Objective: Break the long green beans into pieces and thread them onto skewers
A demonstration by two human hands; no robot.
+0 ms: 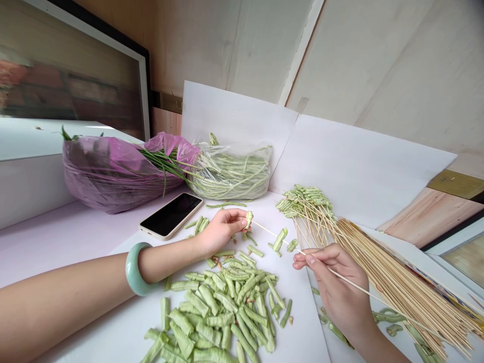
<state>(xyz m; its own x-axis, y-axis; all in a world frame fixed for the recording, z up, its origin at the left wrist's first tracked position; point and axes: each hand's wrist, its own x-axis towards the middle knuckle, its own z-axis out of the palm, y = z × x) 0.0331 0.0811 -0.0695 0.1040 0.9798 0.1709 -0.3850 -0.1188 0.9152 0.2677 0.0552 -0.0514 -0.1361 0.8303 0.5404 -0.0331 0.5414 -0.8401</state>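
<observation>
My left hand (226, 229), with a pale green bangle on its wrist, pinches a short piece of green bean (249, 220) at the tip of a thin wooden skewer (355, 286). Farther along the stick, two more bean pieces (280, 240) are threaded, apart from each other. My right hand (336, 282) grips the skewer between thumb and fingers, and its long end runs out past the palm to the lower right. Below my hands lies a heap of cut bean pieces (219, 312) on white paper.
Filled bean skewers (308, 201) and a bundle of bare skewers (397, 282) lie at the right. A phone (172, 216) rests behind my left forearm. Farther back are a purple bag (113, 176) of greens and a clear bag (234, 171) of long beans, near upright white boards (351, 166).
</observation>
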